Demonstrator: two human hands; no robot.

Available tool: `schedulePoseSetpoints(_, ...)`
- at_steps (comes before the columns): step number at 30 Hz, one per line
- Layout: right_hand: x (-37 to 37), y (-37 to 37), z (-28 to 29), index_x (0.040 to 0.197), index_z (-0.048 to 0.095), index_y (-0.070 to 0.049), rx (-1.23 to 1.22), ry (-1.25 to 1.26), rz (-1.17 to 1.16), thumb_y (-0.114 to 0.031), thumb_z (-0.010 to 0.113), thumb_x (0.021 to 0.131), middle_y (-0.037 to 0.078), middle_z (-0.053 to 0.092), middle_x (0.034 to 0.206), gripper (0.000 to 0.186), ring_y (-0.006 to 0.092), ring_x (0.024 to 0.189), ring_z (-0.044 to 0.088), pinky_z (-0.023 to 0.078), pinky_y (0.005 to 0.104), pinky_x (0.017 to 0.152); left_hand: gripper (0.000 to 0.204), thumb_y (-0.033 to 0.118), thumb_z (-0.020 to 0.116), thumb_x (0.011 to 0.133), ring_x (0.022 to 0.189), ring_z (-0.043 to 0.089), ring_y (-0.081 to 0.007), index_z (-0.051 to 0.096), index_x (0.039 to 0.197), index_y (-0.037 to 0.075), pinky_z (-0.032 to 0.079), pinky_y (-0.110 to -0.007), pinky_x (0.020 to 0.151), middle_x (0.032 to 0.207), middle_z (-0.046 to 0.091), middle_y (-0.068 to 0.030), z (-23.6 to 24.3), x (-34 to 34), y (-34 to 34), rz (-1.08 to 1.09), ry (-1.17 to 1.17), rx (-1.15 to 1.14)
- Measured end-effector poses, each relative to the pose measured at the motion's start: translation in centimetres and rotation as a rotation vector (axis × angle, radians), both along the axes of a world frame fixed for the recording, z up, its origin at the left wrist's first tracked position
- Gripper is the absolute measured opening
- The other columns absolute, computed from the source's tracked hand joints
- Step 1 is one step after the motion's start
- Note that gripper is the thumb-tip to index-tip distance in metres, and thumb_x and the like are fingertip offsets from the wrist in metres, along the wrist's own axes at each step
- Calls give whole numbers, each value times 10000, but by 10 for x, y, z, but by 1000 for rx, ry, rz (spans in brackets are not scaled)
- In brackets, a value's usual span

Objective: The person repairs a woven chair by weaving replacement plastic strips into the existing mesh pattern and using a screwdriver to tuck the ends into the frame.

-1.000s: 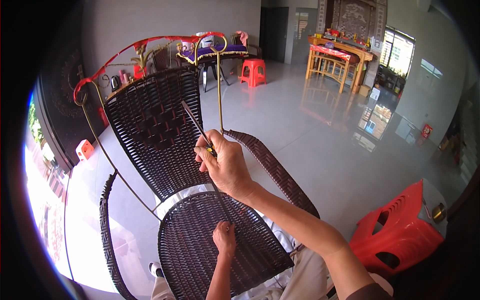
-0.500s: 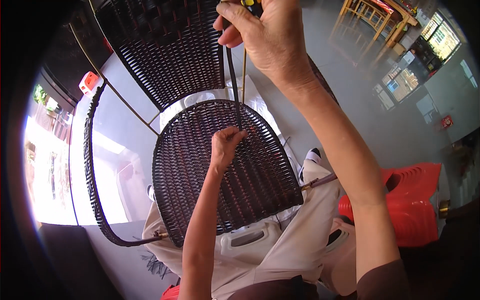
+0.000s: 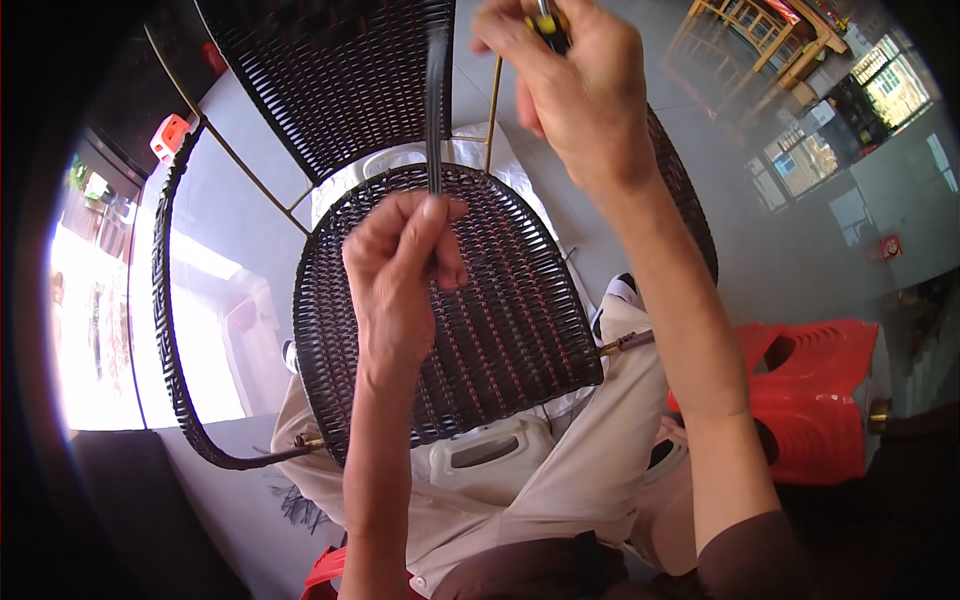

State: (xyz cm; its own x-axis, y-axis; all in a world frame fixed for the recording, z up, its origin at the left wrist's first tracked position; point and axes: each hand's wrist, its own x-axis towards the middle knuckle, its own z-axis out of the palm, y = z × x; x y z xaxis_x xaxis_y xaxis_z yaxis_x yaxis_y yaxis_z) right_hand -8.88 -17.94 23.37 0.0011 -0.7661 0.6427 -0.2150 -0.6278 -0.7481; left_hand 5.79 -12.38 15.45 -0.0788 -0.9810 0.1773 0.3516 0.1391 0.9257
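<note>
My left hand is closed, pinching a dark flat weaving strip between thumb and fingers above the woven chair seat. From that pinch the strip stands up in front of the woven backrest, its upper end blurred. Higher and to the right, my right hand is closed around a tool with a black-and-yellow handle and a short metal shaft. A gap separates the right hand from the strip. Seat and backrest are dark brown, with reddish lines in the seat's weave.
A wrapped armrest curves along the left; another woven part rises behind my right forearm. Thin metal rods join the frame. Red plastic stools stand at right, a white plastic stool under the seat's front, and a small red-orange stool far left.
My left hand has risen from the seat, bringing the strip up and left. My right hand has shifted right and slightly down, and the strip's upper end is now apart from it.
</note>
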Motion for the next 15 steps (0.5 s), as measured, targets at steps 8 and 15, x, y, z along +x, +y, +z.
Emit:
schedulePoseSetpoints(8, -34, 69, -186, 1122, 555, -79, 698, 289, -193, -267, 504, 908, 171, 612, 766, 290, 298, 705, 620, 462, 372, 644, 209, 177, 528, 920, 405, 475, -111, 590, 837, -5, 417, -219, 413, 546, 532, -43, -115, 4, 121, 42, 194, 618)
schedulePoseSetpoints(15, -31, 88, -216, 1144, 587, -118, 455, 519, -245, -178, 594, 836, 185, 633, 805, 313, 337, 730, 619, 477, 410, 635, 232, 218, 496, 938, 323, 427, -108, 550, 856, 8, 401, -208, 337, 480, 491, -40, -102, 6, 111, 55, 193, 615)
